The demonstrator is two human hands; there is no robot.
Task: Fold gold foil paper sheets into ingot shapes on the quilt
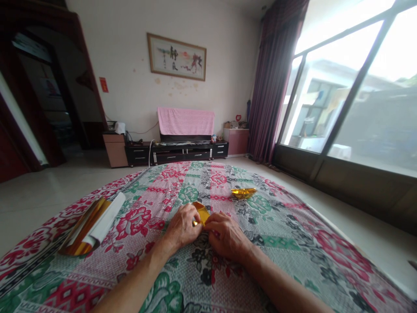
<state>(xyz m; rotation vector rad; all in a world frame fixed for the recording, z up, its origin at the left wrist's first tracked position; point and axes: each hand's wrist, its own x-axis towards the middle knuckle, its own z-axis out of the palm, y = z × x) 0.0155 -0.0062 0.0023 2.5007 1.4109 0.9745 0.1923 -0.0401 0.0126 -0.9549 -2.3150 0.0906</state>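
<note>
Both hands meet over the middle of a flowered tablecloth, around a small piece of folded gold paper (202,211). My left hand (185,224) pinches the paper's left side, its fingers curled. From the right, my right hand (226,234) grips the near edge, thumb and fingertips pressed together. The fingers cover the lower part of the paper. A folded gold paper boat shape (244,193) lies farther back, right of the hands. At the left rests a loosely rolled stack of gold and white sheets (93,226).
The round table with its patterned cloth (133,221) fills the foreground. Beyond it stand a low black cabinet (182,154), a pink cloth (185,121) over something on it, and a pink side cabinet (237,142). Windows and a purple curtain (272,82) are at the right.
</note>
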